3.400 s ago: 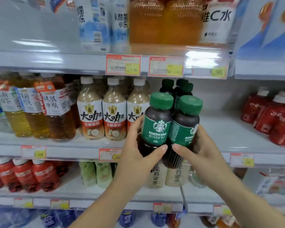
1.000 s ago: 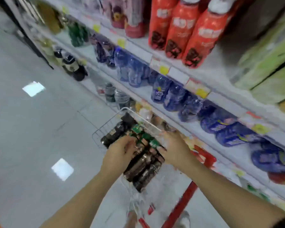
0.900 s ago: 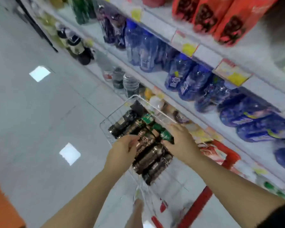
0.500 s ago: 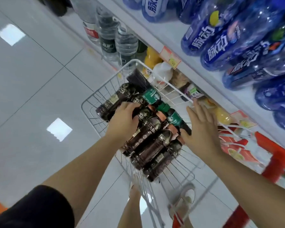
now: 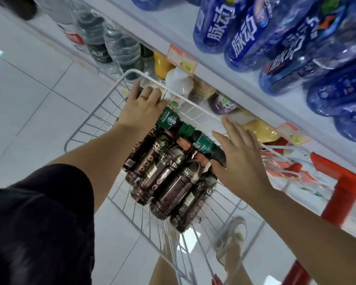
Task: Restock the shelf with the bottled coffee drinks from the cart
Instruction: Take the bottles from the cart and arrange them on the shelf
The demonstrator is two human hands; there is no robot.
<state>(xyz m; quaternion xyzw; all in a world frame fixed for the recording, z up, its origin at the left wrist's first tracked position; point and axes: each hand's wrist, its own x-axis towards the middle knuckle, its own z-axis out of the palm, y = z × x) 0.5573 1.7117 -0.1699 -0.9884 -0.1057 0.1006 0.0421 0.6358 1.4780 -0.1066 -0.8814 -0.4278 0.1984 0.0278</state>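
Observation:
A white wire cart basket [image 5: 193,102] holds several bottled coffee drinks lying on their sides. Two have green labels and caps [image 5: 170,120] [image 5: 203,144]. The others are dark brown bottles [image 5: 173,188] packed side by side. My left hand [image 5: 141,108] rests at the basket's far end with its fingers stretched over the upper green bottle's base. My right hand [image 5: 236,161] hovers at the basket's right side, fingers spread, with its palm edge against the second green bottle. Neither hand has lifted a bottle.
The shelf edge [image 5: 261,97] runs diagonally above the cart, carrying blue drink bottles [image 5: 245,38] and a price tag [image 5: 182,59]. Water bottles [image 5: 121,44] and yellow and white bottles stand on the lowest shelf behind the basket. A red post [image 5: 341,194] stands at the right. Grey floor tiles [image 5: 39,112] lie to the left.
Both hands left the shelf, where they held two green-capped bottles, and dropped to the cart. Over the last half second my left hand slid to the basket's far end.

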